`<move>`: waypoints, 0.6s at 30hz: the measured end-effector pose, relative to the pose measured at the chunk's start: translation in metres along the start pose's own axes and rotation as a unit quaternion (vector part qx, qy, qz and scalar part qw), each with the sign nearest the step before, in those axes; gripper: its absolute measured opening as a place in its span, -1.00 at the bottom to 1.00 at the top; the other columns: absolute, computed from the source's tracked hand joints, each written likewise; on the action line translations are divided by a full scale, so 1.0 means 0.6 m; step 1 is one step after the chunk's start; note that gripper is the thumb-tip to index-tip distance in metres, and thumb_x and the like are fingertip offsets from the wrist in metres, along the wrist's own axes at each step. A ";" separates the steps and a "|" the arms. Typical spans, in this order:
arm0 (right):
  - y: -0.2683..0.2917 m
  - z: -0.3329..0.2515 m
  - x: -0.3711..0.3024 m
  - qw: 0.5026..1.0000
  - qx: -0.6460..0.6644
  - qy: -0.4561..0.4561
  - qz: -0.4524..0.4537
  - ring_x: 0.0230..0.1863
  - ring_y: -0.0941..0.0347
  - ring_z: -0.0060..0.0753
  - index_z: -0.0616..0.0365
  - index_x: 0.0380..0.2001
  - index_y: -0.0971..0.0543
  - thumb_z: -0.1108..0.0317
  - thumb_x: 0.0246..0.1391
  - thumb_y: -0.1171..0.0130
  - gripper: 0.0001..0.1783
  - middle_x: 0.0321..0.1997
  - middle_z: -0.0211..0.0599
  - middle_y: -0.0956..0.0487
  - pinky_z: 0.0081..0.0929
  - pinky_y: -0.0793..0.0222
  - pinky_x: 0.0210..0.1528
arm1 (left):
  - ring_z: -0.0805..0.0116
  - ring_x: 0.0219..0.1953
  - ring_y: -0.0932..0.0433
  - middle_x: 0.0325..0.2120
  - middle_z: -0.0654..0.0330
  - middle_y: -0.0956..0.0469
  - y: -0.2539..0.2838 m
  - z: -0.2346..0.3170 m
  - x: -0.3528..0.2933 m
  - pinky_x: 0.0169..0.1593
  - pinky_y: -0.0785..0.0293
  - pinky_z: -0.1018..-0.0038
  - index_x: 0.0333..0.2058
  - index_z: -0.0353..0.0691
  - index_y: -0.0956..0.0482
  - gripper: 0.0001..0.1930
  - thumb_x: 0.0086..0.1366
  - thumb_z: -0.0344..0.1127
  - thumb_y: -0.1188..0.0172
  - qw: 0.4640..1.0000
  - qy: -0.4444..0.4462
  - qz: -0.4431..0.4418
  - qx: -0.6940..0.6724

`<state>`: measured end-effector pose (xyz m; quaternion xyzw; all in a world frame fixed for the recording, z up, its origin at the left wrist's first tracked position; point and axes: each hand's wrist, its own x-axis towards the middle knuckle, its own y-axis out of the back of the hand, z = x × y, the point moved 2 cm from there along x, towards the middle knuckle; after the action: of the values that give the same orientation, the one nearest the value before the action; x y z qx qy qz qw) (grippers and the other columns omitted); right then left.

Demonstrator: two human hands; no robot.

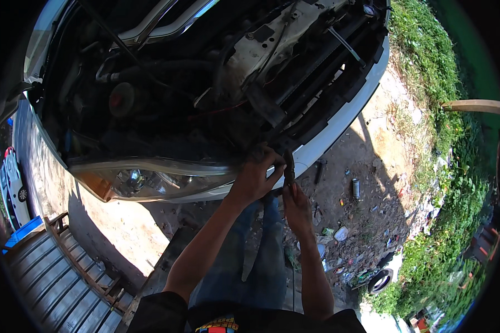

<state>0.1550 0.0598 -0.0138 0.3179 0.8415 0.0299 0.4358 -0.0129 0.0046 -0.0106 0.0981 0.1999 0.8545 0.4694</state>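
Note:
My right hand [298,210] is closed around a dark pliers-like tool [289,171], which points up toward the car's front edge. Close beside it, my left hand [254,178] has its fingers bent together at the inner end of the headlight [150,178]. Its thumb and a finger reach toward the tool's upper end; whatever they pinch is too small and dark to make out. Both hands are over the white front bumper [325,133], below the open engine bay [166,100].
On the dirt ground to the right stand a spray can [355,188] and scattered litter [339,236]. Green plants [455,222] line the far right. A slatted metal surface [66,283] is at lower left, with a white car [15,188] beyond it. A tyre [380,281] lies at lower right.

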 end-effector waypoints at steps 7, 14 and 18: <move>-0.001 -0.015 -0.008 0.999 0.001 0.041 0.022 -0.36 -0.48 -0.44 0.16 0.08 -0.54 0.13 0.42 0.01 -0.62 -0.38 -0.24 -0.54 -0.32 -0.38 -0.25 | -0.09 -0.10 -0.56 -0.32 0.01 -0.53 0.002 0.004 0.002 0.29 -0.32 0.14 -0.26 -0.28 -0.61 -0.88 0.25 -0.43 -0.30 1.000 -0.007 0.004 -0.009; -0.007 -0.027 -0.009 0.987 -0.053 0.113 0.098 -0.15 -0.56 0.13 0.07 0.12 -0.50 0.12 0.39 0.01 -0.62 -0.21 0.08 -0.60 -0.06 -0.40 -0.09 | -0.04 -0.14 -0.55 -0.32 0.05 -0.53 -0.002 0.001 0.003 0.34 -0.28 0.11 -0.25 -0.27 -0.61 -0.88 0.25 -0.41 -0.30 1.000 -0.005 0.011 -0.015; -0.017 -0.042 -0.008 0.998 0.003 0.007 0.063 -0.20 -0.57 0.11 0.09 0.05 -0.54 0.03 0.34 -0.07 -0.59 -0.27 0.03 -0.61 -0.06 -0.41 -0.12 | -0.04 -0.15 -0.55 -0.32 0.03 -0.52 -0.001 0.003 0.000 0.35 -0.27 0.12 -0.26 -0.27 -0.60 -0.88 0.26 -0.40 -0.30 0.999 -0.028 0.026 -0.007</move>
<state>0.1327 0.0546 0.0019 0.3712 0.8232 0.0569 0.4259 -0.0117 0.0054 -0.0093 0.1239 0.1778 0.8648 0.4529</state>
